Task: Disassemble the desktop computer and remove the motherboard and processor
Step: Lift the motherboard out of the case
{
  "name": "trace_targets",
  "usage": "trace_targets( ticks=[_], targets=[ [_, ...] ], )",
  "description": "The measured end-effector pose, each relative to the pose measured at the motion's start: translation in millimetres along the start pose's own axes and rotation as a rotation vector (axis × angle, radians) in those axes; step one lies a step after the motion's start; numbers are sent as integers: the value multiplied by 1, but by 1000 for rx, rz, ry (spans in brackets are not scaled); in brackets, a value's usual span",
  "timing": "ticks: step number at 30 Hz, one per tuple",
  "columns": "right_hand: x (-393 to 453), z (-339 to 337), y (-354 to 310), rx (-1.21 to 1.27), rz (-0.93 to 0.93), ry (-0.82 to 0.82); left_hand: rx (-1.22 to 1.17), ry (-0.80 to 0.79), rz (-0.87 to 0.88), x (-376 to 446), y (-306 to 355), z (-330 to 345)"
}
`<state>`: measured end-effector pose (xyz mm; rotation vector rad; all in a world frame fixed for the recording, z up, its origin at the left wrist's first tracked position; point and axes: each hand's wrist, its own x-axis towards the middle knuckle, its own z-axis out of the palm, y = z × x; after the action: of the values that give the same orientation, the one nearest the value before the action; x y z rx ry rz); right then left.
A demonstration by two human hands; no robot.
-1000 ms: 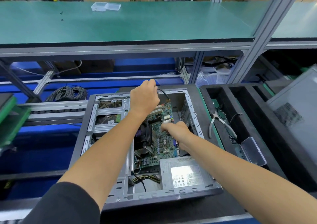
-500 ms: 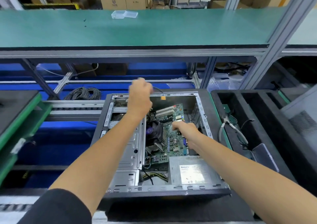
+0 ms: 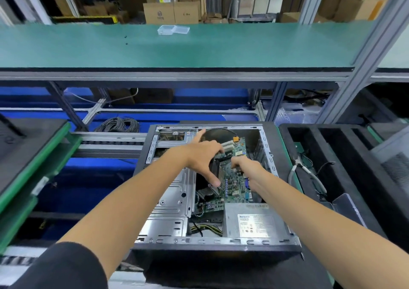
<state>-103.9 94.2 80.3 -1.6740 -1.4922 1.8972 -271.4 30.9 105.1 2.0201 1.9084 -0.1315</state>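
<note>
A: Where is the board?

B: The motherboard (image 3: 234, 178) sits inside the open case (image 3: 269, 153), which lies on its side. The power supply (image 3: 250, 220) is at the case's near right corner, and the drive cage (image 3: 172, 191) is on the left.

A: And the 2 hands?

B: The left hand (image 3: 202, 155) is spread open over the cooler (image 3: 215, 169), thumb down by its near edge, index finger pointing away. The right hand (image 3: 247, 167) is curled, low against the board just right of the cooler; what it grips, I cannot tell.

A: Anything beside the case?

B: A black foam tray (image 3: 358, 178) on the right, with pliers (image 3: 309, 173) in 1 slot. A clear box (image 3: 173, 30) sits on the green shelf (image 3: 199, 47) behind.
</note>
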Motion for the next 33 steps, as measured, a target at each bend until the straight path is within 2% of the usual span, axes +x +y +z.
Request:
trace_targets(
  ticks=[3, 6, 20, 25, 33],
  targets=[
    [-2, 0, -2, -12, 6, -6, 107, -66, -23, -5, 2, 2],
    [-2, -1, -3, -25, 5, -13, 213, -26, 2, -11, 3, 6],
    [-1, -3, -20, -124, -63, -4, 3, 90, -28, -11, -8, 10],
    [4, -2, -12, -170, -57, 57, 18, 91, -23, -10, -7, 12],
    [0, 1, -14, -220, -66, 41, 6, 106, -18, -6, -1, 20]
  ],
)
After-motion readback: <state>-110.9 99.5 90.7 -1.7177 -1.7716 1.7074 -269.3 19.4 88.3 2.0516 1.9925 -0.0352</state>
